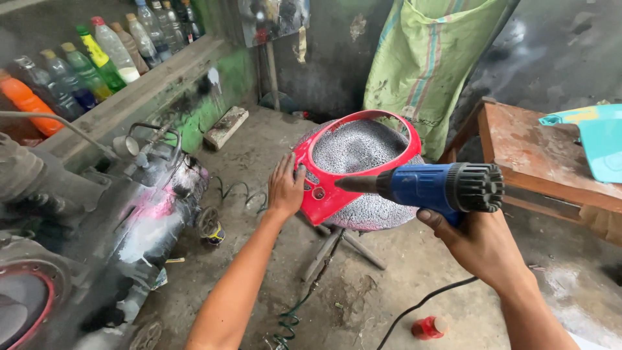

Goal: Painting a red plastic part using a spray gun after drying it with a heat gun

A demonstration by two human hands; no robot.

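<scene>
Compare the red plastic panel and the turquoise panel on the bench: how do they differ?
The red plastic panel is a looped frame with an open middle; the turquoise panel looks like a solid sheet, partly cut off by the frame edge. The red one is propped on a speckled grey stand, steadied by the left hand with the blue heat gun in the right hand pointed at it; the turquoise one lies untouched on the wooden bench. Both look like moulded plastic.

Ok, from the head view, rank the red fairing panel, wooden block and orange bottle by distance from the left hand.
1. Red fairing panel: touched by the left hand.
2. Wooden block: on the floor, up-left of it.
3. Orange bottle: on the far-left ledge.
</scene>
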